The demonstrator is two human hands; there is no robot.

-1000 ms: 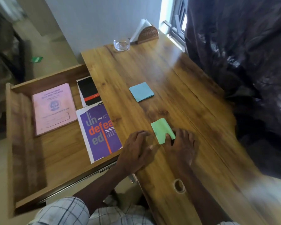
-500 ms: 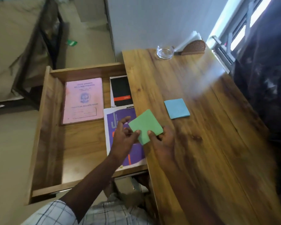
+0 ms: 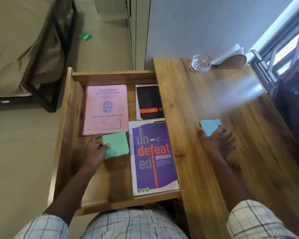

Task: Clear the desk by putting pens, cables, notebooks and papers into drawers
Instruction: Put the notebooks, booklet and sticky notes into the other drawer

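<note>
The wooden drawer (image 3: 71,121) stands pulled out left of the desk (image 3: 205,169). Inside lie a pink record book (image 3: 106,107), a black notebook (image 3: 148,100) and a purple notebook (image 3: 154,157). My left hand (image 3: 93,152) holds a green sticky-note pad (image 3: 116,144) low over the drawer floor, between the pink book and the purple notebook. On the desk top my right hand (image 3: 217,142) has its fingers on the near edge of a blue sticky-note pad (image 3: 210,125), which lies flat on the wood.
A glass ashtray (image 3: 200,63) and a woven napkin holder (image 3: 234,60) stand at the desk's far end. A window grille (image 3: 283,49) and dark curtain (image 3: 293,107) border the right side. A bed frame (image 3: 47,66) stands on the floor to the left.
My left hand carried the green pad from over the desk edge down into the drawer. My right hand let go of it and moved right onto the blue pad.
</note>
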